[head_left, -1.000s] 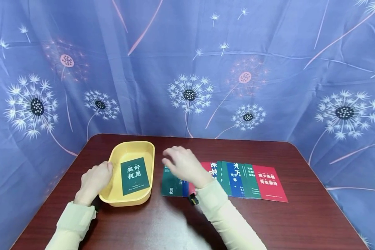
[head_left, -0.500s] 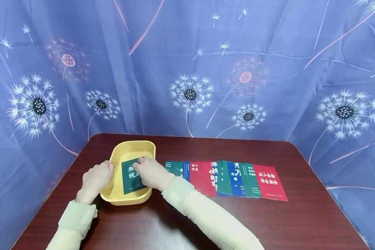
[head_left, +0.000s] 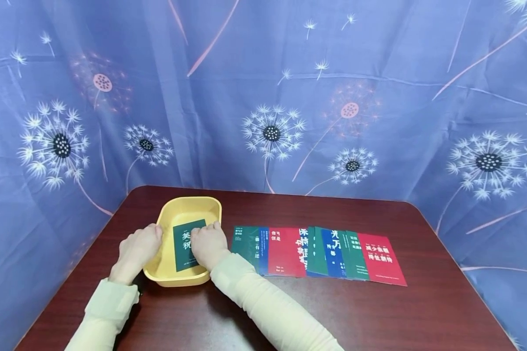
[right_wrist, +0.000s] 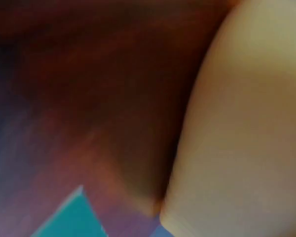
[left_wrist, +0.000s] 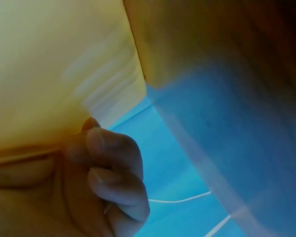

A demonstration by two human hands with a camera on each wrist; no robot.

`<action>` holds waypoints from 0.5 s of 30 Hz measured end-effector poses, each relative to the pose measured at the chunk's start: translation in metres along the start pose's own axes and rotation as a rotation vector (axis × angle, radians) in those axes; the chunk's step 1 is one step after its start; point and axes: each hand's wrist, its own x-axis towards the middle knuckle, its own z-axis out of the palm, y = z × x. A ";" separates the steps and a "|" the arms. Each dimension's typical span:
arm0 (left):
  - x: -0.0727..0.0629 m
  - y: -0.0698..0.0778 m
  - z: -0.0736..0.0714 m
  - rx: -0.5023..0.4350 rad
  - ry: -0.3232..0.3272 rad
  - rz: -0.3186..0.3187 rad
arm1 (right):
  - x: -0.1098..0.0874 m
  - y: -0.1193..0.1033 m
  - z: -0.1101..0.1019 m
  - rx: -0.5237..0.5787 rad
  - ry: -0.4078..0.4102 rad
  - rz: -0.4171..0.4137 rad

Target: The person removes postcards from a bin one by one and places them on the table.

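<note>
A yellow plastic basin (head_left: 169, 214) stands on the left part of the table, and a green card with white characters (head_left: 185, 251) lies inside it. My left hand (head_left: 139, 251) grips the basin's left rim; in the left wrist view its fingers (left_wrist: 116, 148) curl at the rim beside the yellow wall. On the opposite side, my right hand (head_left: 209, 245) holds the right rim with bent fingers and overlaps the card's right part in the head view. The right wrist view shows the basin's outer wall (right_wrist: 246, 123) but no fingers.
Right of the basin lies an overlapping row of cards, from a green card (head_left: 244, 248) through a red card (head_left: 285, 253) and a blue card (head_left: 332, 256) to a red end card (head_left: 383, 265). A dandelion-print curtain (head_left: 219, 146) hangs behind the dark wooden table (head_left: 377, 317).
My right hand has moved left from above the cards to the basin's right rim, uncovering the cards' left end. My left hand keeps its grip on the left rim.
</note>
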 end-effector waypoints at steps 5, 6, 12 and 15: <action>0.001 0.001 -0.001 -0.003 0.006 0.008 | 0.006 -0.005 0.001 -0.068 -0.093 0.077; 0.001 0.001 -0.002 -0.004 0.007 0.009 | 0.007 -0.006 0.001 -0.080 -0.107 0.080; 0.001 0.000 0.000 -0.006 0.008 0.019 | 0.008 -0.006 -0.001 -0.049 -0.141 0.084; 0.001 -0.001 0.002 -0.004 0.010 0.018 | 0.008 -0.004 0.001 0.003 -0.137 0.082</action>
